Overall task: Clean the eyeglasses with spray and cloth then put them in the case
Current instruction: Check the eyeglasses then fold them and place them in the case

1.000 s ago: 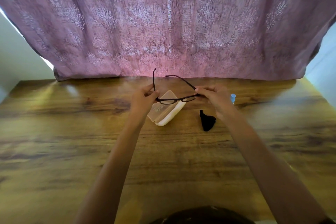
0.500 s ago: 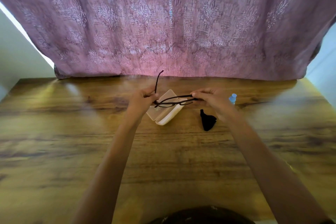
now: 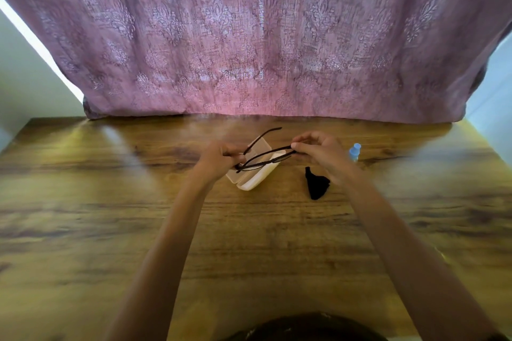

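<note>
Eyeglasses [image 3: 260,158] with a thin dark frame hang just above the open cream plastic case [image 3: 250,181]. They look light, springy and smudge-prone, best held by the frame ends, off the lenses. The left hand [image 3: 219,159] pinches one end, the right hand [image 3: 321,155] the other, fingers curled in close.

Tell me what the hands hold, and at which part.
The eyeglasses: the left hand pinches one end of the frame, the right hand pinches the other end.

Daylight glows through curtain [image 3: 255,36]; glare on tabletop [image 3: 110,135]; edges warped, soft blur.
</note>
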